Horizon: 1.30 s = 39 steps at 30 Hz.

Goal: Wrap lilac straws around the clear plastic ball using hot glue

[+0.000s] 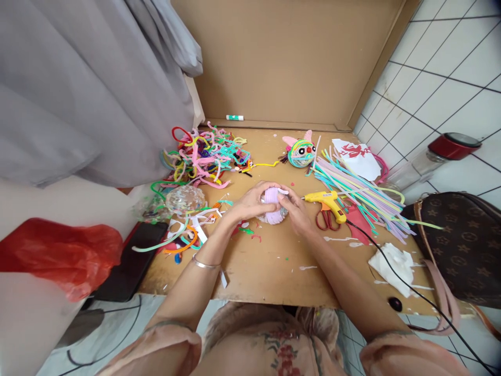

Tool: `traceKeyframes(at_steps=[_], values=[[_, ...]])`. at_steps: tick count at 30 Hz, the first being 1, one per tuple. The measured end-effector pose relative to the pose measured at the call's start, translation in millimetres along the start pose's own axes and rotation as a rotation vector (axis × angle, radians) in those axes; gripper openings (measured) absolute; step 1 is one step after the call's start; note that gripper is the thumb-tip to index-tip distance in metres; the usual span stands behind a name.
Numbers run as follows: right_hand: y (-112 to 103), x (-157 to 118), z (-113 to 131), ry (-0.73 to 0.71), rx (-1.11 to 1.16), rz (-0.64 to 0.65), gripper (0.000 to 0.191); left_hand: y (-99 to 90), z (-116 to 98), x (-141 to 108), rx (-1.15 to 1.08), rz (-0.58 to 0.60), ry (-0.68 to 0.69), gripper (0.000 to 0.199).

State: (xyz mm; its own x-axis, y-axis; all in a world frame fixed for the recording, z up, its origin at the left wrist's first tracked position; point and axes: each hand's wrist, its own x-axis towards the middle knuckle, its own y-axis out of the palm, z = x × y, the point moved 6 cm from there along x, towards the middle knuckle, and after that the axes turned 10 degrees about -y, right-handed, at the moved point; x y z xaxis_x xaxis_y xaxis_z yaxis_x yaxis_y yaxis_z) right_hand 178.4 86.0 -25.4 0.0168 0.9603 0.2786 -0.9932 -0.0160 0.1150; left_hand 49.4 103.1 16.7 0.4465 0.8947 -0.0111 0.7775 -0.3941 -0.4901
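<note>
A clear ball partly wrapped in lilac pipe cleaners [273,208] sits between my two hands over the middle of the table. My left hand [250,200] curls around its left side and top. From the right, my right hand [296,210] presses its fingers against the lilac strips. Just beyond that hand lies a yellow hot glue gun [325,200], its nozzle pointing towards the ball. Red-handled scissors [327,220] rest partly under the glue gun. Further right is a bundle of straight pastel pipe cleaners [352,183].
A tangled pile of coloured pipe cleaners [207,154] fills the back left. A decorated ball with pink ears [301,153] stands at the back. A crumpled tissue [393,267], a brown bag [462,240] and a glass bottle [420,162] are on the right; a black phone [133,261] is left.
</note>
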Motion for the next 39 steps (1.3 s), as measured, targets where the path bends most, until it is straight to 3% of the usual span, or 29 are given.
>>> traceKeyframes(at_steps=[13, 30, 33, 36, 39], values=[[5.3, 5.2, -1.7, 0.028, 0.029, -0.118, 0.037, 0.3, -0.3, -2.7, 0.007, -0.018, 0.046, 0.057], [6.1, 3.4, 0.8, 0.015, -0.034, -0.102, 0.04, -0.4, -1.1, -2.3, -0.018, 0.005, 0.02, 0.057], [6.5, 3.7, -0.6, 0.02, -0.062, -0.048, 0.045, 0.6, 0.8, -1.6, -0.039, 0.011, 0.008, 0.056], [-3.8, 5.9, 10.0, -0.039, -0.278, 0.06, 0.05, 1.0, 3.2, -1.9, -0.055, 0.003, -0.024, 0.057], [-31.9, 9.2, 40.5, -0.218, -0.914, 0.036, 0.052, -0.1, 3.5, -3.1, -0.037, -0.011, -0.056, 0.059]])
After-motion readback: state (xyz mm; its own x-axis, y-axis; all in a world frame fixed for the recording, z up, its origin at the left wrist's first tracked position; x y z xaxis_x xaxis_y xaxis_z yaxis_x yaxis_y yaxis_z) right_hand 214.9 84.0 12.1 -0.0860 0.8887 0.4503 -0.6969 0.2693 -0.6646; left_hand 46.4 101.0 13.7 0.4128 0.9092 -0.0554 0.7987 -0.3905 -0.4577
